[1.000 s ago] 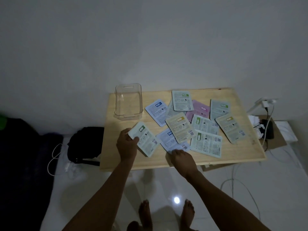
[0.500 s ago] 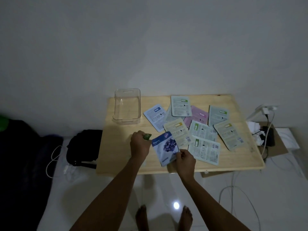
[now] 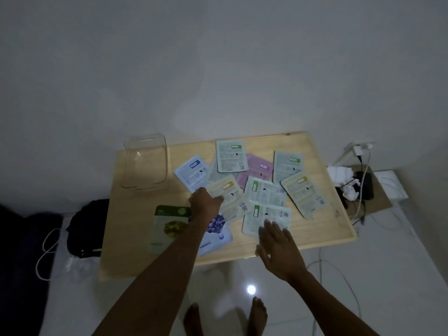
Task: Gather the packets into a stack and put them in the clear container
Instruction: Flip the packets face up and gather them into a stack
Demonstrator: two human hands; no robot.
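Note:
The clear container (image 3: 145, 163) stands empty at the table's back left. Several packets lie spread over the wooden table (image 3: 126, 238), most with the printed back up. A green packet (image 3: 169, 226) and a blueberry packet (image 3: 215, 235) lie face up near the front, the blueberry one partly under my left forearm. My left hand (image 3: 206, 204) reaches over them, its fingers on the near-left corner of a yellow-labelled packet (image 3: 231, 200); the grip is hidden. My right hand (image 3: 276, 241) hovers with fingers spread at the near edge of a green-labelled packet (image 3: 266, 215).
A black bag (image 3: 87, 229) and a white cable (image 3: 46, 253) lie on the floor left of the table. To the right are a power strip with plugs (image 3: 358, 149), crumpled tissue (image 3: 341, 175) and cables. My bare feet (image 3: 225, 316) stand on the glossy floor below.
The green and blueberry packets that my hands held now lie face up on the table. My left hand has moved forward to the yellow-labelled packet and my right hand has shifted right, open.

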